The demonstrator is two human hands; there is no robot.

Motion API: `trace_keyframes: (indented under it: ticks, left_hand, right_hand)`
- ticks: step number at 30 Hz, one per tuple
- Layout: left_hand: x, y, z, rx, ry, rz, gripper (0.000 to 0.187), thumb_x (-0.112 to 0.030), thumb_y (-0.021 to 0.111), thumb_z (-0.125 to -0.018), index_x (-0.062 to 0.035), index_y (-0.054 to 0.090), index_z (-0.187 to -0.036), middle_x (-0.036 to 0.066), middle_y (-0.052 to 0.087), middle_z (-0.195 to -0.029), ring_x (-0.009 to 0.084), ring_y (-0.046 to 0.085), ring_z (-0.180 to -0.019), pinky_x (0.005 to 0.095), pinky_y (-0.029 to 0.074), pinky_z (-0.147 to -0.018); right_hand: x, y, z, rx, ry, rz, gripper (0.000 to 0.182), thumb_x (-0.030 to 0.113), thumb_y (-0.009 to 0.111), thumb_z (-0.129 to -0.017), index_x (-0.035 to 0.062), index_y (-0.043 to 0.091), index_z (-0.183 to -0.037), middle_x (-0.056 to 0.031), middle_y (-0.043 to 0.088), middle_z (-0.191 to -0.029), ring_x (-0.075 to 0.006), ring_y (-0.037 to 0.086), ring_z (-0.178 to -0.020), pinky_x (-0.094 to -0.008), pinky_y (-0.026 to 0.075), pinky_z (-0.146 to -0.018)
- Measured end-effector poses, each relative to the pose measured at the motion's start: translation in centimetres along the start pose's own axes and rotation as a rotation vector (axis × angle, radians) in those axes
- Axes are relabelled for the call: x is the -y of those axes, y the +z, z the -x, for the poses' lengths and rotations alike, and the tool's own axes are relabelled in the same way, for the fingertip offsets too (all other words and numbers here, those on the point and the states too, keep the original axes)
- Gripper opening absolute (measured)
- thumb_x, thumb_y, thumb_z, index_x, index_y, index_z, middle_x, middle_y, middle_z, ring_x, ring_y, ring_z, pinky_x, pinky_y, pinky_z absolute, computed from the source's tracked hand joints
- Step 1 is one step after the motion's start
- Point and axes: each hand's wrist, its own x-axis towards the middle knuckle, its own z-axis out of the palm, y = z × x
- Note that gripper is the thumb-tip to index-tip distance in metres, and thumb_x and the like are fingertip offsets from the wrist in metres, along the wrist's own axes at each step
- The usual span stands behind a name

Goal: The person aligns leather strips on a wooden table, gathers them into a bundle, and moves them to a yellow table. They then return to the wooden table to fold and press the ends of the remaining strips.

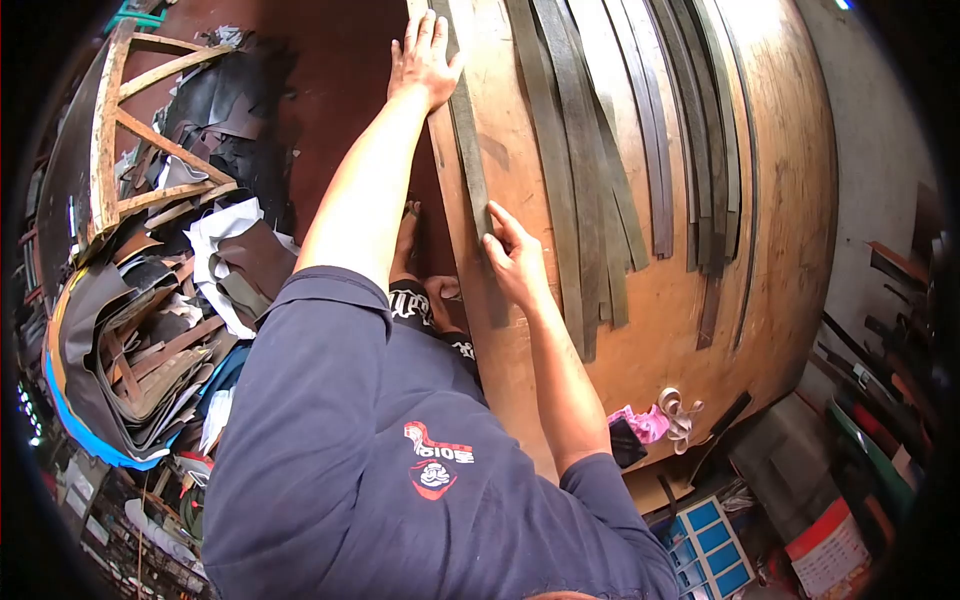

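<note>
A long dark strip, which looks like leather, lies along the left edge of the wooden table. My left hand rests at the strip's far part with its fingers stretched out. Closer to my body, my right hand touches the strip's right side with index finger and thumb apart. The other fingers of that hand are partly hidden. Several similar dark strips lie lengthwise on the table to the right of my right hand.
More strips lie further right. A pink cloth and a pale looped band sit at the near edge. To the left are a wooden frame and a heap of scraps. A blue-panelled case stands lower right.
</note>
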Motion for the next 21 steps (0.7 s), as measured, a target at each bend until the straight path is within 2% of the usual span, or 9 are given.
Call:
trace_keyframes:
  ticks: [6, 8, 11, 19, 21]
  left_hand:
    - [-0.2, -0.6, 0.0, -0.005, 0.013, 0.021, 0.07, -0.051, 0.037, -0.097, -0.009, 0.023, -0.151, 0.008, 0.013, -0.16, 0.0222, 0.005, -0.148, 0.0496, 0.011, -0.119]
    - [-0.9, -2.9, -0.1, 0.13, -0.026, 0.11, 0.07, -0.043, 0.048, -0.093, -0.0029, 0.03, -0.147, 0.015, 0.02, -0.157, 0.0313, 0.013, -0.146, 0.052, 0.015, -0.117]
    - [-1.4, -3.6, -0.1, 0.165, -0.044, 0.081, 0.069, -0.042, 0.044, -0.095, -0.0017, 0.027, -0.148, 0.013, 0.018, -0.158, 0.026, 0.01, -0.147, 0.0509, 0.015, -0.118]
    - [-1.3, -3.6, 0.0, 0.155, -0.041, 0.108, 0.069, -0.043, 0.043, -0.095, -0.0014, 0.027, -0.148, 0.014, 0.018, -0.158, 0.0277, 0.011, -0.147, 0.0518, 0.016, -0.117]
    - [-1.3, -3.6, -0.1, 0.151, -0.043, 0.114, 0.069, -0.044, 0.043, -0.095, -0.0011, 0.027, -0.148, 0.014, 0.018, -0.157, 0.0278, 0.012, -0.147, 0.0521, 0.017, -0.117]
  right_hand:
    - [0.6, 0.2, -0.1, -0.026, 0.031, -0.009, 0.047, 0.002, 0.062, -0.088, 0.0057, 0.053, -0.135, 0.0023, 0.054, -0.079, -0.0053, 0.045, -0.069, -0.0215, 0.043, -0.065]
    - [0.6, 0.3, -0.1, -0.035, 0.028, -0.01, 0.047, 0.003, 0.062, -0.088, 0.0057, 0.053, -0.134, 0.0025, 0.053, -0.078, -0.0052, 0.045, -0.068, -0.0213, 0.043, -0.065]
    - [0.6, 0.4, -0.1, -0.05, 0.024, -0.01, 0.047, 0.003, 0.062, -0.087, 0.0056, 0.054, -0.134, 0.0028, 0.053, -0.077, -0.0049, 0.044, -0.068, -0.0211, 0.042, -0.064]
    - [0.5, 0.5, -0.2, -0.062, 0.038, 0.0, 0.046, 0.002, 0.062, -0.087, 0.0049, 0.055, -0.133, 0.0027, 0.053, -0.075, -0.0045, 0.044, -0.066, -0.0211, 0.042, -0.062]
    - [0.7, 0.6, -0.2, -0.082, 0.036, -0.024, 0.045, 0.004, 0.061, -0.085, 0.0038, 0.057, -0.129, -0.0006, 0.051, -0.072, -0.0073, 0.046, -0.064, -0.0234, 0.045, -0.063]
